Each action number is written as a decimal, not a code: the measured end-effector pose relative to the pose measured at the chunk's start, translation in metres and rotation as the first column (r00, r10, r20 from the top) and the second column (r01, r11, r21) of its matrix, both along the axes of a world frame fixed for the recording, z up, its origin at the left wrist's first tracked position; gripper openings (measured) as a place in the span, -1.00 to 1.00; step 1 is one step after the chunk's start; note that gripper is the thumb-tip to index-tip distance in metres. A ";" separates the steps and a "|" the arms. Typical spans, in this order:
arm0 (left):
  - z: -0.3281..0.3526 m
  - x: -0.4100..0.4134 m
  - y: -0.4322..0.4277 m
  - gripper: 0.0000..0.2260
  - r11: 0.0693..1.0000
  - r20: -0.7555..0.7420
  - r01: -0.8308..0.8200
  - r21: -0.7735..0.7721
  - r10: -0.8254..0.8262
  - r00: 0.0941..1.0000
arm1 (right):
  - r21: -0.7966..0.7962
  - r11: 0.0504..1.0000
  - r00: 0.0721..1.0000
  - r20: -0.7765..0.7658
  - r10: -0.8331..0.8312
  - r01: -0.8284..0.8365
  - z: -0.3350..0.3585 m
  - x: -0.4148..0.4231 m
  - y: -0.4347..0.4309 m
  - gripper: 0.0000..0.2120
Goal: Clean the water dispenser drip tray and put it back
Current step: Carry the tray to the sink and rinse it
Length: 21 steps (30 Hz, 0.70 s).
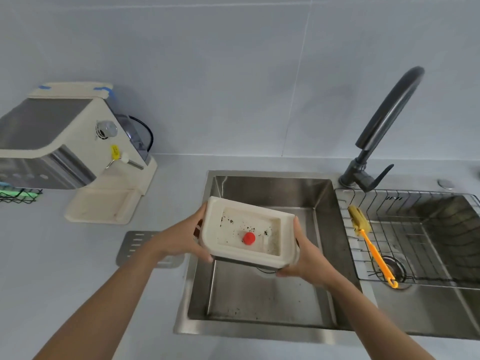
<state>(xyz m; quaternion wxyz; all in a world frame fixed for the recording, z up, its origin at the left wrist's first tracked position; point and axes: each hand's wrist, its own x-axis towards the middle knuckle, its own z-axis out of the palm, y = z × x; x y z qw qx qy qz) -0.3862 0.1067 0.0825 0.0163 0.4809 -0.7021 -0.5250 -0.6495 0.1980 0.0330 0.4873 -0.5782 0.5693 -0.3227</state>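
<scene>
The cream drip tray (259, 258) hangs over the left sink basin (265, 302), tilted toward me. Inside it lie dark specks and a red float (248, 238). My left hand (181, 240) grips the tray's left end, and my right hand (302, 258) grips its right end. The cream water dispenser (67, 141) stands on the counter at the left, its base slot (104, 206) bare. A perforated metal grille (135, 250) lies flat on the counter beside the sink, partly hidden by my left wrist.
A black tap (384, 126) arches over the divide between the basins. In the right basin a wire rack (420, 229) holds a yellow bottle brush (368, 242). A small wire basket (18, 194) sits at the far left edge. Dark specks dot the left basin floor.
</scene>
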 end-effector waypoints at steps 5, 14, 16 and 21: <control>0.006 0.002 -0.008 -0.06 1.000 0.039 0.008 -0.010 -0.008 0.999 | 0.035 0.999 1.000 0.009 -0.008 0.007 -0.012 0.003 -0.003 0.01; 0.034 0.004 -0.038 -0.18 0.996 0.163 0.036 -0.082 -0.022 0.986 | 0.085 0.994 0.974 0.211 -0.078 0.061 -0.029 0.029 -0.014 -0.06; 0.043 0.000 -0.048 -0.24 0.996 0.165 0.042 -0.082 -0.028 0.986 | 0.106 0.991 0.951 0.288 -0.109 0.081 -0.032 0.036 -0.015 -0.11; 0.062 -0.018 -0.076 -0.47 0.995 0.133 0.062 -0.072 -0.052 0.990 | 0.201 0.965 0.852 0.463 -0.244 0.168 -0.039 0.059 -0.015 -0.17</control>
